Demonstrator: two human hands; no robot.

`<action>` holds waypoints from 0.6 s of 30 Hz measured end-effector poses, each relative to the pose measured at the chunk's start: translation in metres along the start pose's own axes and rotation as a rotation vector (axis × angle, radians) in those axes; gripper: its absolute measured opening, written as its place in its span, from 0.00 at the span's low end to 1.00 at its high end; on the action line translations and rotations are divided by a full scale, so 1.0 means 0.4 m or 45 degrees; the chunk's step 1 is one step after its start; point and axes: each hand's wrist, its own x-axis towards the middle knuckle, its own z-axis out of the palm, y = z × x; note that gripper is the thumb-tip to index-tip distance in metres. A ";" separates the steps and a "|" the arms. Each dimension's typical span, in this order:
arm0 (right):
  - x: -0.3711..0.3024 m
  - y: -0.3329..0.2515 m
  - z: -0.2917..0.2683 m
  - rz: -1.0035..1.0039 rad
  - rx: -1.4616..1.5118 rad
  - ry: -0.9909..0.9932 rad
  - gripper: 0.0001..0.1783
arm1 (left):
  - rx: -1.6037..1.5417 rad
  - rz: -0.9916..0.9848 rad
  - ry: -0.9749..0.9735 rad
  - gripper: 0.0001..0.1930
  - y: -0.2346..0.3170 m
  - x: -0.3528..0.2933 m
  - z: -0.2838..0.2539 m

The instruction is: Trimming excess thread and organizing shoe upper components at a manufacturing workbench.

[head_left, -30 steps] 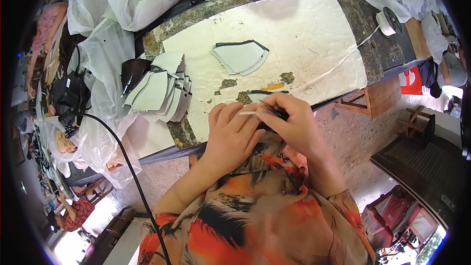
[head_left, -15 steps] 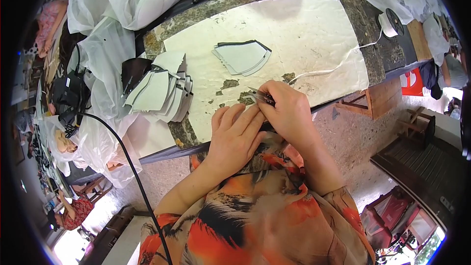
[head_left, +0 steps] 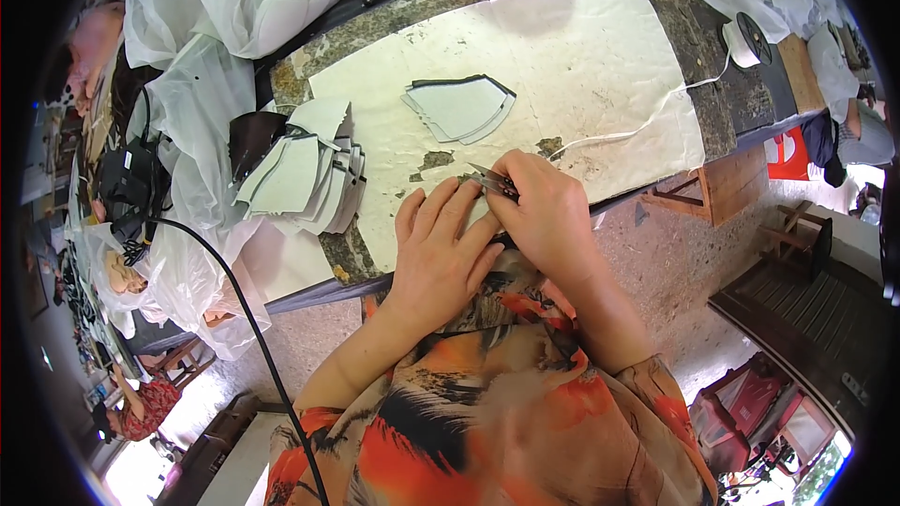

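Note:
My left hand lies palm down at the near edge of the work board, its fingers stretched forward. A pale cut piece shows partly beside its index finger; the rest is hidden beneath my hands. Just to the right, my right hand is closed around a small pointed metal blade tool with a dark handle. Its tip points forward and left, above the left fingertips. Farther off lies a short stack of pale pieces with a black edge. A bigger, fanned pile of similar pieces sits to the left.
A spool of white tape stands at the far right, its tape trailing across the board. White plastic bags crowd the left and back. A black cable hangs down on the left. A wooden stool is on the floor at right.
My left hand has slid slightly forward and its fingers have straightened, with the thumb farther from the index finger. The right hand and its blade tool have shifted a little forward and left.

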 end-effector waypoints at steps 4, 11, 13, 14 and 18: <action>-0.001 0.005 -0.010 -0.004 0.058 0.025 0.08 | 0.066 -0.020 -0.040 0.19 0.002 0.000 -0.001; 0.004 0.019 -0.062 0.131 0.102 0.041 0.06 | 0.051 -0.018 -0.049 0.19 0.003 0.006 -0.010; 0.004 0.023 -0.066 0.129 0.094 0.037 0.07 | 0.056 -0.011 -0.052 0.20 0.006 0.009 -0.013; 0.004 0.026 -0.065 0.120 0.097 0.042 0.07 | 0.061 -0.006 -0.054 0.20 0.005 0.009 -0.014; 0.002 0.028 -0.063 0.139 0.130 0.036 0.07 | 0.060 -0.029 -0.059 0.23 0.010 0.010 -0.013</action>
